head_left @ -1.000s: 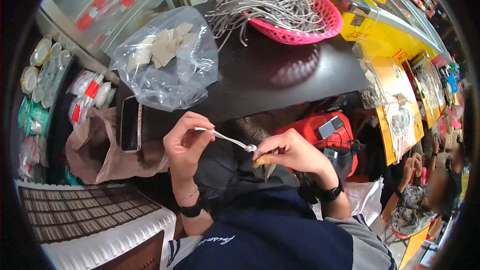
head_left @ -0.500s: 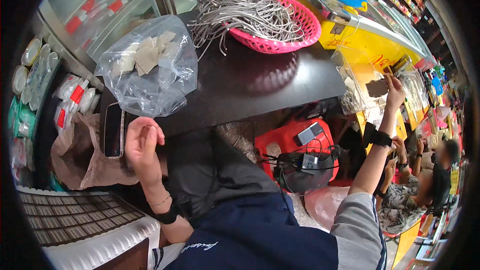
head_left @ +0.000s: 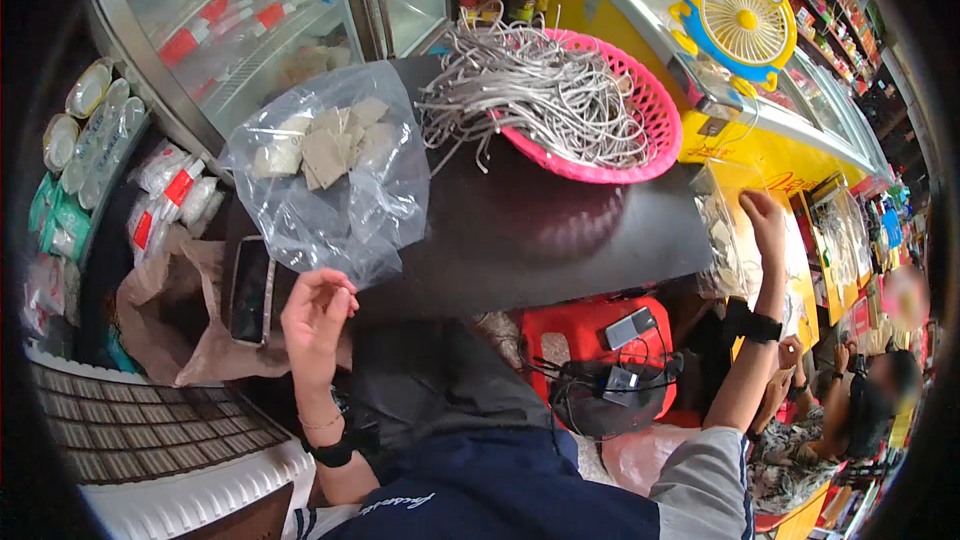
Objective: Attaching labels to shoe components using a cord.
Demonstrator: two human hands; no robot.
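Pink basket (head_left: 655,125): sits at the far right part of the black table (head_left: 500,240), its lattice wall showing on the right side.
Grey cords (head_left: 550,100): heaped in the pink basket, many of them spilling over its left rim onto the table.
Left hand (head_left: 318,325): in front of the pink basket and well to its left, beside the near edge of the plastic bag; fingers loosely bent, thumb close to them, nothing seen in the grasp. Whether a fingertip touches the bag is hard to tell.
Right hand (head_left: 765,225): to the right of the pink basket and nearer the person, arm stretched out beside the clear box; fingers curl inward, and I cannot tell whether they pinch anything.
Plastic bag (head_left: 370,235): left of the pink basket, clear and crumpled, with flat grey pieces (head_left: 328,152) inside.
Clear box (head_left: 712,283): right of the pink basket and nearer the person, with pale pieces in it.
Phone (head_left: 252,290): far left of the pink basket, dark screen up, beside the brown bag (head_left: 225,350).
Red stool (head_left: 570,335): on the person's side of the pink basket, bearing a small grey device (head_left: 628,328) and black cables.
Fan (head_left: 747,18): beyond the pink basket to the right, yellow and blue.
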